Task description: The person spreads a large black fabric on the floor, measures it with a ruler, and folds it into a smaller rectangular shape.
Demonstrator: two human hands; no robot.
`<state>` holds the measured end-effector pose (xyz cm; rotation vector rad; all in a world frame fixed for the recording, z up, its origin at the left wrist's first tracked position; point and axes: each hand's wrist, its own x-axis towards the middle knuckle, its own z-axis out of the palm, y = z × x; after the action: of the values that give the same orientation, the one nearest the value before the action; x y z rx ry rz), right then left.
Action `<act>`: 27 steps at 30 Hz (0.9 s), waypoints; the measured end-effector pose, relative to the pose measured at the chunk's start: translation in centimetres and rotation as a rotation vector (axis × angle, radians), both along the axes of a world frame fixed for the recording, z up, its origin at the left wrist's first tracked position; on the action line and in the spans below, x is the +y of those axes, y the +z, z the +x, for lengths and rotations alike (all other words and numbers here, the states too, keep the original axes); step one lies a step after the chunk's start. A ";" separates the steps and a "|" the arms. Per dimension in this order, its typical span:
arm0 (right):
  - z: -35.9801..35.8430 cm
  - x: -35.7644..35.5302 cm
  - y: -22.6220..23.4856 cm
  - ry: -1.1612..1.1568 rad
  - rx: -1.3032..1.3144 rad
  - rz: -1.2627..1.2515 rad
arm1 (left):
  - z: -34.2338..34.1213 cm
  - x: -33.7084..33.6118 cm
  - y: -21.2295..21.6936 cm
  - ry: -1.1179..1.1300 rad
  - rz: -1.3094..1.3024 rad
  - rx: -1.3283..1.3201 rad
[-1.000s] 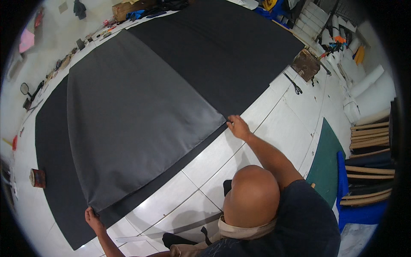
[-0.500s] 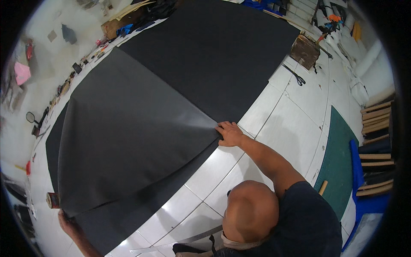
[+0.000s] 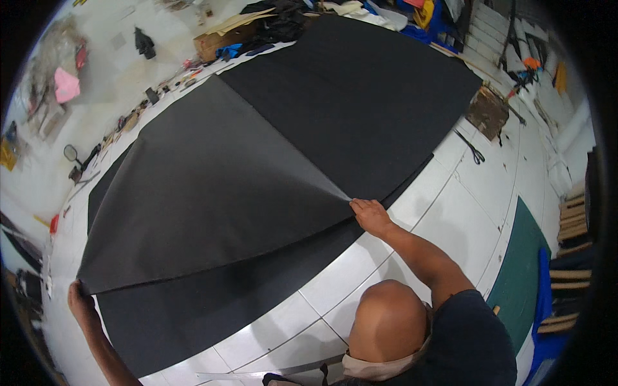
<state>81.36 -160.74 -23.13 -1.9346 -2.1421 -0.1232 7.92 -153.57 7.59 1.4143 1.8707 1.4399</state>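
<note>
A large sheet of dark grey, leather-like material (image 3: 206, 193) stretches between my hands. My left hand (image 3: 82, 305) grips its near left corner, raised above the floor. Pinched in the fingers of my right hand (image 3: 371, 215) is its near right edge, where a pale crease runs from the fingertips. Beneath lies another black sheet (image 3: 206, 315), exposed as a strip along the near side. Past the crease, a wide black expanse (image 3: 367, 103) spreads flat toward the far right.
My bent knee (image 3: 386, 321) is close to the near edge. Scissors (image 3: 471, 147) and a worn wooden block (image 3: 487, 112) lie at the right on white tiles. A green mat (image 3: 518, 270) is nearby. Small tools line the far left wall, and a metal ruler (image 3: 277, 373) rests in front.
My left hand has raised the sheet's corner and drawn it outward, so more of the black layer beneath shows. My right hand keeps its hold on the edge. The whole view has shifted.
</note>
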 end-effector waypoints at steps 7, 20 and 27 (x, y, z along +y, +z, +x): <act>-3.6 3.0 6.3 0.070 -0.204 -0.243 | -9.1 -6.6 -17.5 0.154 -0.132 -0.149; -20.7 4.3 5.4 0.408 -0.135 -0.322 | -34.3 -12.5 -26.9 0.233 -0.254 -0.139; -24.8 1.9 3.6 0.261 -0.087 -0.069 | -37.4 -13.5 -34.1 0.164 -0.517 0.196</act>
<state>56.52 -158.82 -19.50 -1.6929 -2.4634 -0.0865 -29.49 -167.11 -26.53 1.1960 2.3087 0.8047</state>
